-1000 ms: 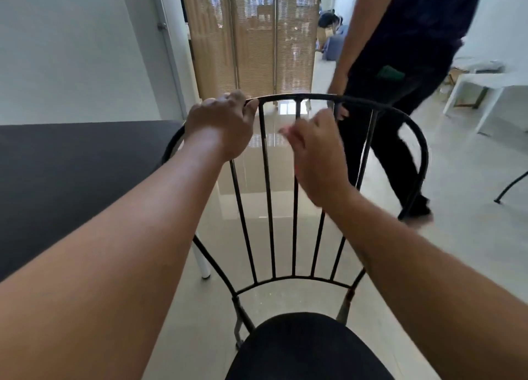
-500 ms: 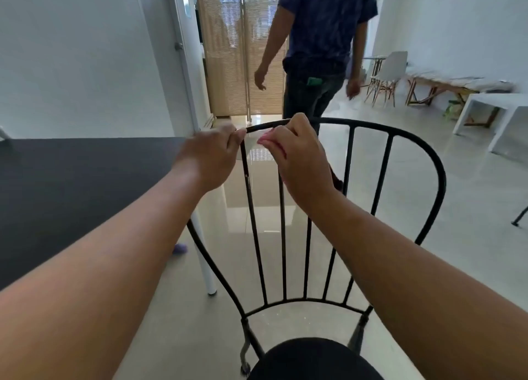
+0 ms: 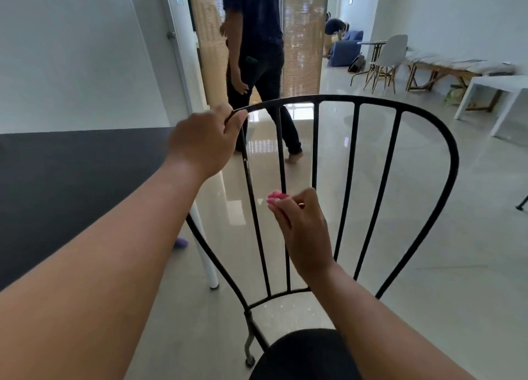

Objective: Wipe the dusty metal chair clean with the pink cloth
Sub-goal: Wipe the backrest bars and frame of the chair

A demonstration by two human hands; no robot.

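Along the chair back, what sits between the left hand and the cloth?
In the head view, one thin spindle stands between the left hand on the top rail and the pink cloth, pinched in the right hand.

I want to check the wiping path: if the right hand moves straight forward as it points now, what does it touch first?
Probably the second spindle of the chair back; the right hand holds the pink cloth right beside it.

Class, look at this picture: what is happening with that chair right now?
A person is cleaning a black metal chair. The left hand grips the top rail of the backrest. The right hand pinches a small pink cloth around one upright bar, about midway down. Another person stands beyond.
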